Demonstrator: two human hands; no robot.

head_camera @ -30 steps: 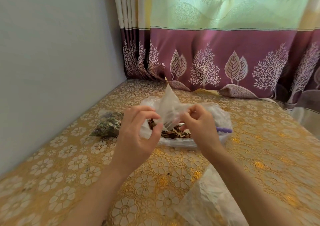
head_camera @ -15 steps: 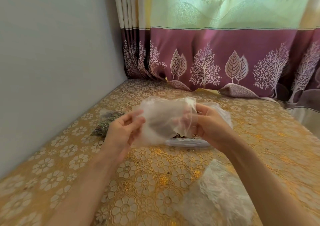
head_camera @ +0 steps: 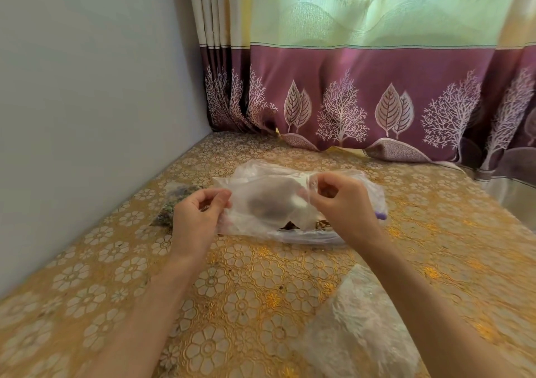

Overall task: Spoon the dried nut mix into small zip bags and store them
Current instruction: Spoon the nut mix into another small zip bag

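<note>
I hold a small clear zip bag point(head_camera: 266, 201) stretched flat between both hands, above the table. My left hand point(head_camera: 197, 218) pinches its left edge and my right hand point(head_camera: 342, 203) pinches its right edge near the top. Behind and under it lies a large clear plastic bag point(head_camera: 368, 186) holding the brown dried nut mix point(head_camera: 290, 226), mostly hidden by the small bag. A purple spoon handle point(head_camera: 380, 216) pokes out at the large bag's right side.
A filled small bag of mixed bits point(head_camera: 171, 209) lies by the grey wall at left. A pile of empty clear bags point(head_camera: 356, 328) sits near my right forearm. The table point(head_camera: 261, 290) has a gold floral cloth; a curtain point(head_camera: 377, 102) hangs behind.
The small bag went from a bunched, upright twist between my fingers to spread out flat. My hands moved apart, left hand leftward, each now pinching one side edge.
</note>
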